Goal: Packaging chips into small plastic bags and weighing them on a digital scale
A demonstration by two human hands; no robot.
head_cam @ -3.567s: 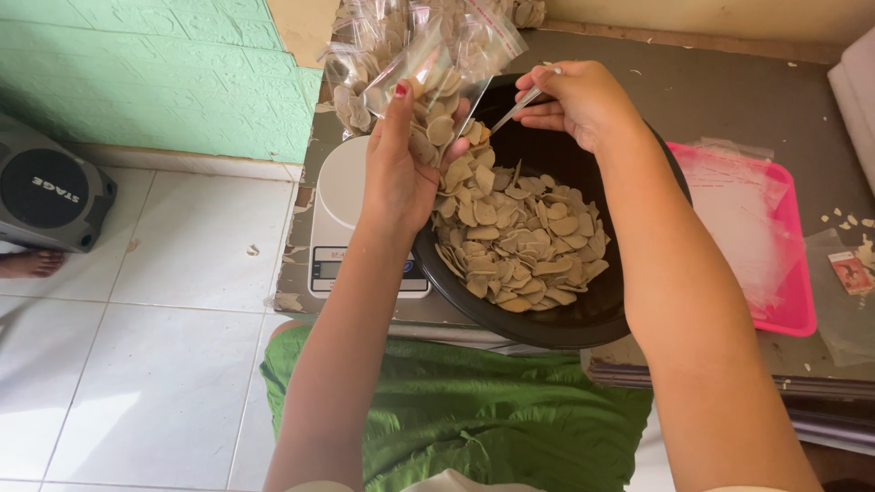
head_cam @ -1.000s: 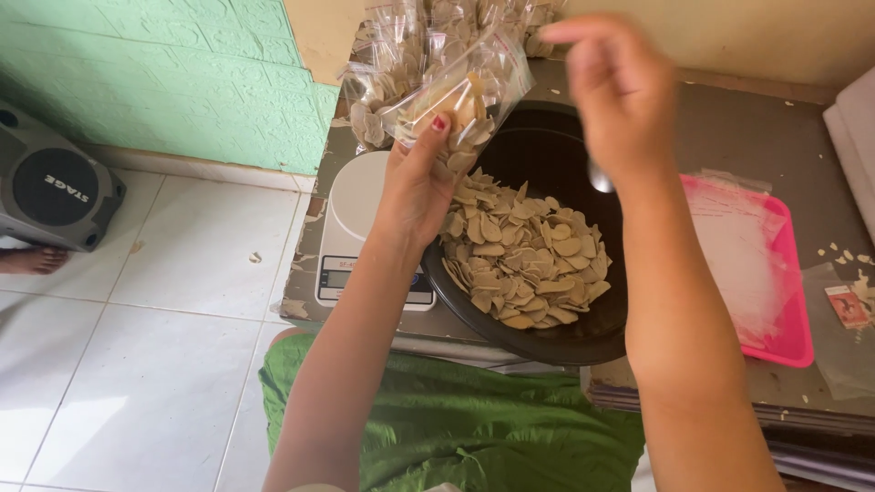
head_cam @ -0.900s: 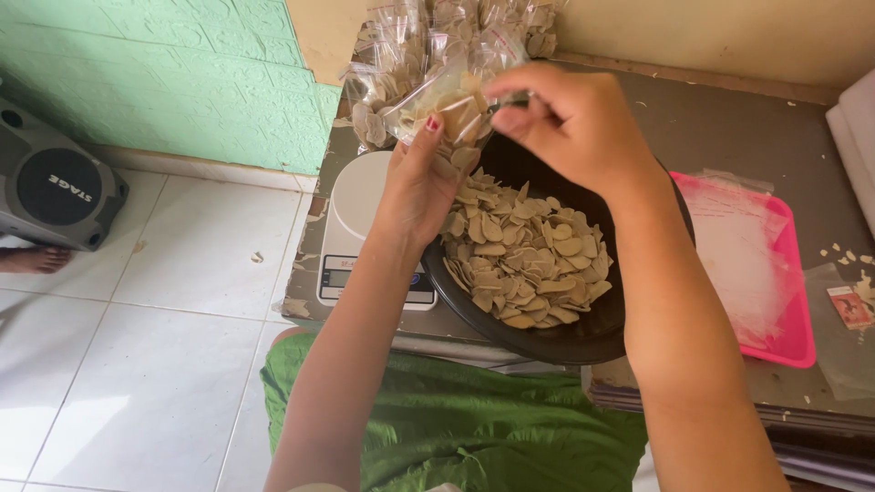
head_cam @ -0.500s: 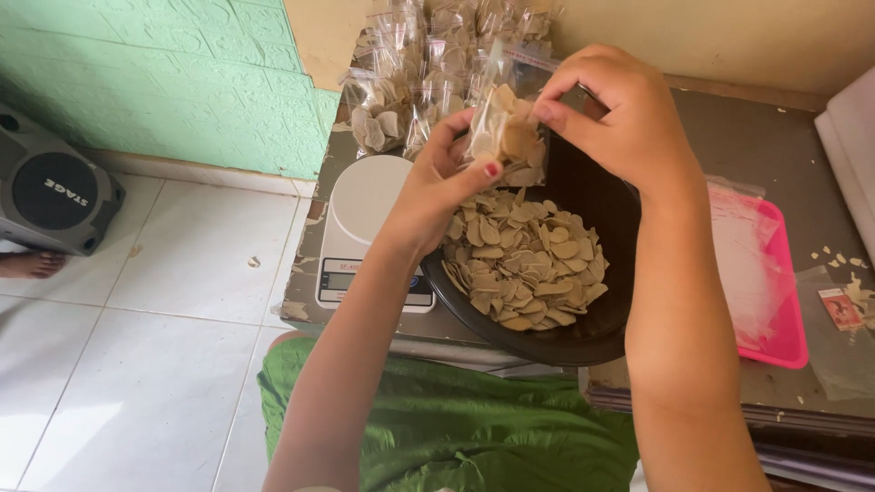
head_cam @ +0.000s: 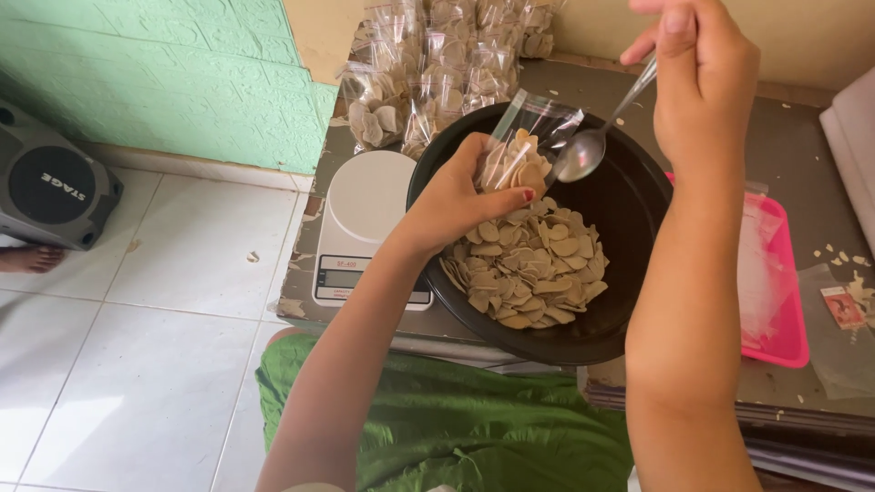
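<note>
My left hand (head_cam: 460,196) grips a small clear plastic bag (head_cam: 524,146) partly filled with pale flat chips, held over the left side of a large black bowl (head_cam: 629,200). The bowl holds a heap of the same chips (head_cam: 529,269). My right hand (head_cam: 702,73) is raised above the bowl's far right side and holds a metal spoon (head_cam: 583,150), whose bowl end hangs just beside the bag's open mouth.
A white kitchen scale (head_cam: 360,228) stands left of the bowl. Several filled clear bags (head_cam: 437,64) are piled behind. A pink tray (head_cam: 775,273) with plastic bags lies to the right. A grey speaker (head_cam: 50,187) sits on the tiled floor.
My right hand has let go of the bag's top and lifted up and right, with the spoon now showing. My left hand has lowered the bag toward the chips.
</note>
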